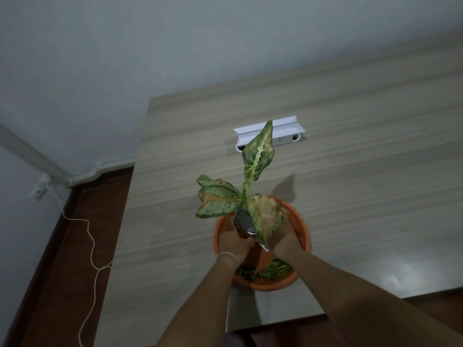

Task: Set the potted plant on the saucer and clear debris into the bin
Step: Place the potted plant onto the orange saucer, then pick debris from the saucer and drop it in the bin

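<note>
A potted plant (258,156) with speckled green and yellowed leaves is held at its base by both hands. My left hand (231,242) and my right hand (283,240) clasp a grey, shiny wrap (244,224) around the stem's foot. They hold it over the wide mouth of an orange pot (300,221). The pot's tapering wall shows between my wrists. Under it sits an orange saucer (265,286) with green leaf debris (275,269) lying on it. No bin is in view.
The pot stands near the front edge of a pale wood-grain table (350,146). A white socket box (270,136) sits on the table behind the plant. To the left, a thin cord (92,246) trails over the brown floor from a wall socket (38,191).
</note>
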`<action>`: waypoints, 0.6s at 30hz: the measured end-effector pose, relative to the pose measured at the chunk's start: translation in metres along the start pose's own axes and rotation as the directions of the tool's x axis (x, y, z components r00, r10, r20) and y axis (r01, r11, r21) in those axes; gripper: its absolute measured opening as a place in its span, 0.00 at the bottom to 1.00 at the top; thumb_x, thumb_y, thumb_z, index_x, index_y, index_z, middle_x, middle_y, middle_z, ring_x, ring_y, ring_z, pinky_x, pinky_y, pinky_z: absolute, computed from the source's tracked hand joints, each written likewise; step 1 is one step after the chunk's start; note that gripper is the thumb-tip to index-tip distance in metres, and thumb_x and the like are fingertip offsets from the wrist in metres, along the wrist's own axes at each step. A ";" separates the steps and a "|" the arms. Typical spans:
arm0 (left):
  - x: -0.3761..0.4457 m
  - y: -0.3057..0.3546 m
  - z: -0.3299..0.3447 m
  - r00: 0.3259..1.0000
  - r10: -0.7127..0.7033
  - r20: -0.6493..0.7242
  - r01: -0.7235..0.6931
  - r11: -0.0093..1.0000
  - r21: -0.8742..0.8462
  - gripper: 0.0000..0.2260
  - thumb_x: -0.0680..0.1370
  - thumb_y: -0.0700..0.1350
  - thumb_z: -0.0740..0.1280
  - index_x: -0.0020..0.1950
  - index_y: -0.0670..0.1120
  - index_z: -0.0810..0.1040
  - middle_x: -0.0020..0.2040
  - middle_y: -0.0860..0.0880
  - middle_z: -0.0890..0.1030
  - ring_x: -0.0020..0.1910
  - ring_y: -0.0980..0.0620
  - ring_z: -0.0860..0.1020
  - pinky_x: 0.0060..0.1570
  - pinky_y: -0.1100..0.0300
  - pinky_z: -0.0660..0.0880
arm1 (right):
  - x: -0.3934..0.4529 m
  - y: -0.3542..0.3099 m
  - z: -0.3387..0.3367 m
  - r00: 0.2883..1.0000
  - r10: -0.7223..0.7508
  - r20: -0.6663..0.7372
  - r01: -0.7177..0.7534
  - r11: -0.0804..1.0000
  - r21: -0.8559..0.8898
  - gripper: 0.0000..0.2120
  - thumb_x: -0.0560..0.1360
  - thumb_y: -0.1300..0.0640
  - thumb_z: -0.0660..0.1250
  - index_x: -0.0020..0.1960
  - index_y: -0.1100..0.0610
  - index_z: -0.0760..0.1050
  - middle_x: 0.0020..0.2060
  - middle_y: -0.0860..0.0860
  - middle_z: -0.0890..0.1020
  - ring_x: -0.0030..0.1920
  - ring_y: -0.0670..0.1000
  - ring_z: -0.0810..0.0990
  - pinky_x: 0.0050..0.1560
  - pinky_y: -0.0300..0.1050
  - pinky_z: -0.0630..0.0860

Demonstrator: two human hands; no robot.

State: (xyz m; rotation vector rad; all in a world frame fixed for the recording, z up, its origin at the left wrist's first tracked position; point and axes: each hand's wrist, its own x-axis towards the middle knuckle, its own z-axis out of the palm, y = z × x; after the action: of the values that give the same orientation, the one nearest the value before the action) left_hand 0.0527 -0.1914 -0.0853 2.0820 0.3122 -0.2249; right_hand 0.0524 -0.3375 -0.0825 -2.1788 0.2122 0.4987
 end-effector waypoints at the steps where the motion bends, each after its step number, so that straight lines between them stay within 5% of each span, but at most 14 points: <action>1: 0.000 -0.001 -0.001 1.000 -0.011 0.025 0.011 1.000 0.000 0.32 0.69 0.45 0.76 0.69 0.50 0.66 0.56 0.53 0.76 0.57 0.51 0.76 0.54 0.59 0.73 | -0.002 0.001 0.000 1.000 -0.009 -0.006 0.008 1.000 -0.012 0.27 0.76 0.66 0.66 0.73 0.68 0.62 0.71 0.65 0.68 0.73 0.62 0.66 0.68 0.46 0.62; 6: 0.000 0.000 -0.011 0.992 -0.049 0.113 0.047 0.999 0.020 0.37 0.65 0.43 0.79 0.69 0.50 0.64 0.59 0.53 0.75 0.60 0.50 0.74 0.58 0.53 0.75 | 0.000 0.007 0.000 1.000 0.022 -0.014 -0.023 0.999 -0.045 0.28 0.75 0.62 0.68 0.73 0.65 0.64 0.70 0.63 0.70 0.71 0.61 0.69 0.68 0.49 0.66; 11: -0.004 0.000 -0.026 0.991 -0.063 0.116 0.072 0.995 -0.070 0.23 0.69 0.35 0.74 0.60 0.50 0.74 0.47 0.58 0.78 0.55 0.52 0.77 0.51 0.59 0.72 | -0.006 0.020 0.006 0.988 -0.083 -0.128 0.077 0.996 -0.054 0.40 0.69 0.52 0.73 0.75 0.55 0.59 0.71 0.57 0.69 0.69 0.59 0.69 0.66 0.56 0.72; 15: -0.014 -0.003 -0.033 0.962 -0.019 0.273 -0.055 0.964 0.259 0.20 0.71 0.42 0.72 0.63 0.47 0.76 0.57 0.50 0.82 0.55 0.51 0.79 0.55 0.60 0.73 | -0.021 0.025 0.013 0.973 -0.141 -0.182 0.085 0.955 -0.284 0.34 0.69 0.40 0.67 0.70 0.54 0.66 0.64 0.55 0.72 0.63 0.58 0.70 0.59 0.54 0.75; 18: -0.016 -0.001 -0.035 0.921 -0.043 0.388 -0.188 0.822 0.537 0.21 0.72 0.48 0.71 0.64 0.47 0.75 0.63 0.45 0.79 0.61 0.45 0.77 0.61 0.56 0.73 | -0.029 0.020 0.016 0.985 -0.166 -0.040 0.122 0.848 -0.516 0.31 0.67 0.40 0.64 0.66 0.52 0.71 0.59 0.55 0.76 0.59 0.59 0.73 0.58 0.52 0.74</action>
State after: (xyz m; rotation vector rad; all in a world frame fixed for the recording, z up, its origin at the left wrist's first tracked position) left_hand 0.0379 -0.1627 -0.0642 2.5615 -0.0994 -0.7499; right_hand 0.0150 -0.3377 -0.0931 -2.7167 -0.0529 0.4092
